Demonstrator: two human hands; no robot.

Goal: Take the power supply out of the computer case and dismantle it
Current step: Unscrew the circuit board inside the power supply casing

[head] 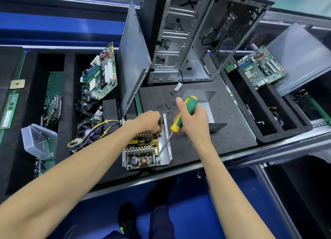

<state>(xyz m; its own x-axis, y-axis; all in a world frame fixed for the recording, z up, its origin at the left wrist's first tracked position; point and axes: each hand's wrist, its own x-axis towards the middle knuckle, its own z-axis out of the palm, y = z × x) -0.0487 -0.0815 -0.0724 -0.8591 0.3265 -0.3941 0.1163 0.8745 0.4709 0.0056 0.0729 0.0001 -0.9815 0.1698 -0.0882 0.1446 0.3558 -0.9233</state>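
Right hand (192,118) gripping screwdriver (182,115), tip angled down-left into power supply (146,150)

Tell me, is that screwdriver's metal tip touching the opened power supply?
Touching. The head view shows the screwdriver tip planted inside the power supply at its right edge; right hand grips the handle.

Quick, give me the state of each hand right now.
Left hand: fingers curled down onto the far end of the open power supply, apparently steadying it.
Right hand: closed grip on the screwdriver, tip down in the power supply.
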